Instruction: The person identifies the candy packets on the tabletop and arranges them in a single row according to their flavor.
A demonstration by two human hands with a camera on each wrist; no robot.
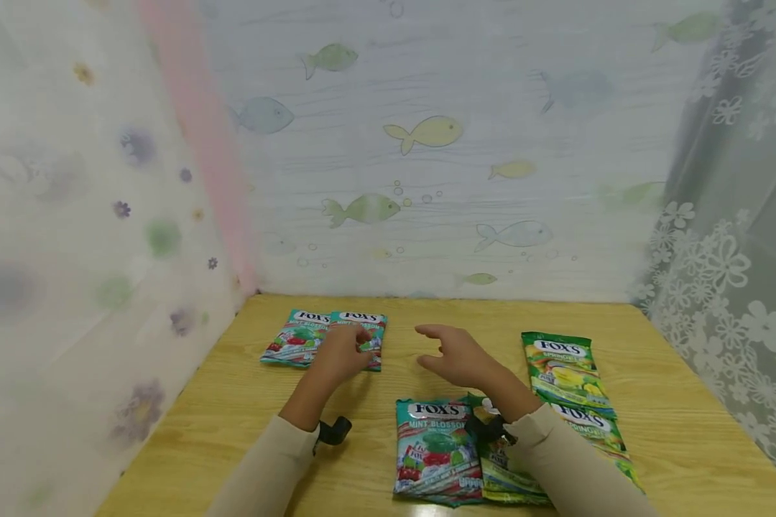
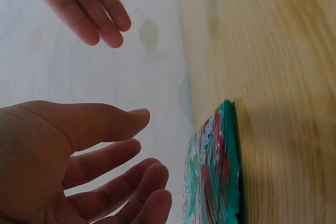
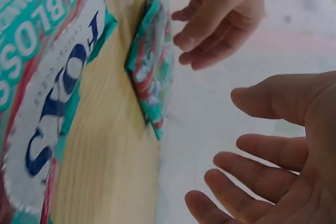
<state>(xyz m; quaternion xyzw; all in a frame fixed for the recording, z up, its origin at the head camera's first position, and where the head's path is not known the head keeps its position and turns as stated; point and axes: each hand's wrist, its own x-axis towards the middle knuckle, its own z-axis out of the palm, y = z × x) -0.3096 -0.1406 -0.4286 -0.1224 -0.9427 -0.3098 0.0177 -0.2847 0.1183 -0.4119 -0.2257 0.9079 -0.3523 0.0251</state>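
Nearest to the left-wrist camera, the left hand point(image 1: 341, 352) was held above the table with thumb and fingers loosely bent and a wide gap left between them; nothing was gripped. Opposite it, the right hand point(image 1: 459, 355) was likewise held wide, its fingers spread, and no packet was touched by it.

Behind the left hand, two Fox's Mint Blossom sweet packets were laid side by side: the left-hand rear packet point(image 1: 296, 341) and the right-hand rear packet point(image 1: 378, 343), the latter partly covered from view. Below the right hand, a front Mint Blossom packet point(image 1: 436, 452) was placed beside a green-and-yellow packet point(image 1: 507, 474), half hidden by the right forearm. Farther right, an upper Fox's packet point(image 1: 564, 370) in green and yellow was set against a lower matching packet point(image 1: 588, 424).

All six were supported by the wooden table point(image 1: 194, 459), which was backed by a fish-patterned curtain point(image 1: 427, 244).

By judgement, a step between two holds was in hand. For a next pick-up, one hand would need to be lowered and the fingers narrowed on a packet's edge, since soft contents could be shifted.
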